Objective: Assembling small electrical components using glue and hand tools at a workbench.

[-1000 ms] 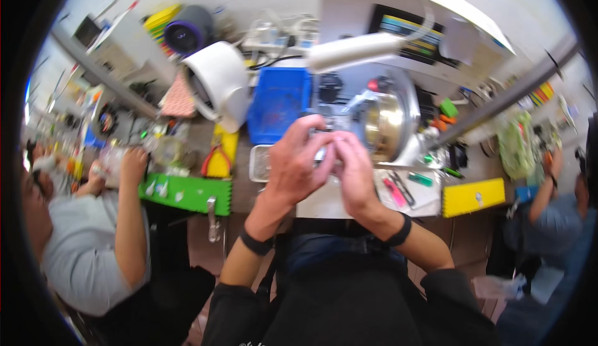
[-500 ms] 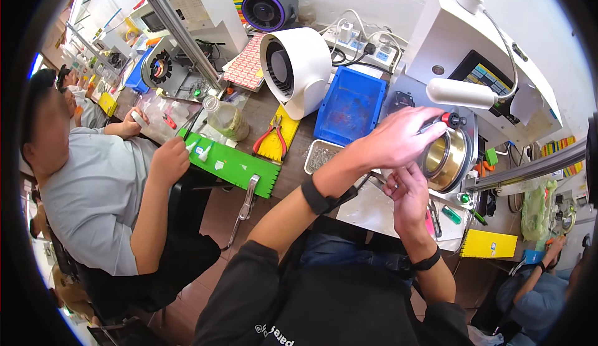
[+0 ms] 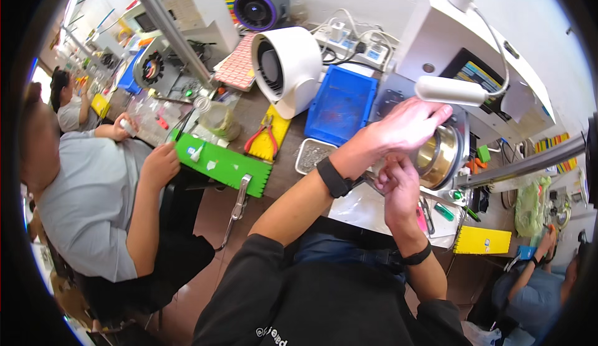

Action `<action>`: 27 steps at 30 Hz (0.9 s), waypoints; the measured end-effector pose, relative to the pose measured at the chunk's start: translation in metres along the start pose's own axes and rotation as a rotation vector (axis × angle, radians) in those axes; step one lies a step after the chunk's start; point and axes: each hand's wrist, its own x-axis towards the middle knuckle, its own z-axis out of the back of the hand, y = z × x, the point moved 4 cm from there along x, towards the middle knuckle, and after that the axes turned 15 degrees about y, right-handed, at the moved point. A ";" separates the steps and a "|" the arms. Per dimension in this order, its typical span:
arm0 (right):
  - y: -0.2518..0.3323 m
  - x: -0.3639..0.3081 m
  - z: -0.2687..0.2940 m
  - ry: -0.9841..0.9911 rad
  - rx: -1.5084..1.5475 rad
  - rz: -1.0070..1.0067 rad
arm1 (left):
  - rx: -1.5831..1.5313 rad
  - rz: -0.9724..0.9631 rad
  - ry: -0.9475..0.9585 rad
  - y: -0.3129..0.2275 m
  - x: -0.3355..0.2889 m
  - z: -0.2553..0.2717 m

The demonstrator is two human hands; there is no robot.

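Observation:
My left hand reaches over the top of a brass ring-shaped part on a round machine fixture. One finger stretches out to the right, while the others are mostly hidden by the hand, so its grip is unclear. Just below it, my right hand is beside the brass part's left edge, palm turned up and fingertips drawn together in a pinch. Whatever lies between those fingertips is too small to make out. Black bands circle both wrists. A white rounded lamp-like head hangs above the fixture on a cable.
A blue tray and a white dish of small metal bits stand left of my hands. Beyond are a white fan and red-handled pliers. Tweezers and a green tool lie nearby. A co-worker sits at left.
My left hand has shifted over the top of the fixture, and the red-and-black knob seen by its fingers before is now hidden. My right hand has moved slightly left. The whole view has shifted a little.

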 end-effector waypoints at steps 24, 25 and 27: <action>0.005 -0.045 0.012 0.283 0.046 -0.191 | -0.020 0.007 -0.312 -0.015 -0.051 0.002; 0.024 -0.059 0.016 0.330 0.033 -0.189 | 0.028 0.110 -0.400 -0.020 -0.070 0.004; 0.070 -0.087 0.025 0.332 -0.018 -0.138 | 0.144 0.185 -0.509 -0.016 -0.117 0.010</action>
